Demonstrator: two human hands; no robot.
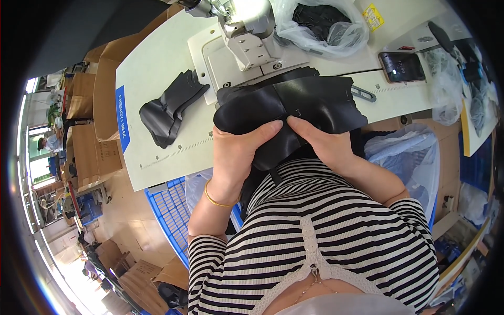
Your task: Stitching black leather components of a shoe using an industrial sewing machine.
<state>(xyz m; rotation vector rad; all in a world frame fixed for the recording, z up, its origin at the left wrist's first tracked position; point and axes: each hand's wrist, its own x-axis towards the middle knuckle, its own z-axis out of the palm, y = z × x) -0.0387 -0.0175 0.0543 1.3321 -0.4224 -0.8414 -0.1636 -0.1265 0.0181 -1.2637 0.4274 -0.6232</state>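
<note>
A shiny black leather-like shoe upper piece (315,100) lies spread between my hands at the table's front edge, with a seam across its middle. My left hand (236,149) grips it from the left, thumb pressed on top and fingers hidden underneath. On the other side my right hand (328,144) holds it the same way, its thumb tip close to the left one. More black material shows behind the piece, partly covered by it. A small stack of similar black pieces (170,107) rests on the table to the left.
Behind the piece stands a white sewing machine (249,50) on the pale table (152,68). A clear bag of black scraps (320,31) sits beyond it. To the right are a phone (401,67) and a grey metal tool (364,94). Blue crates (170,212) and cardboard boxes (92,155) stand below and left.
</note>
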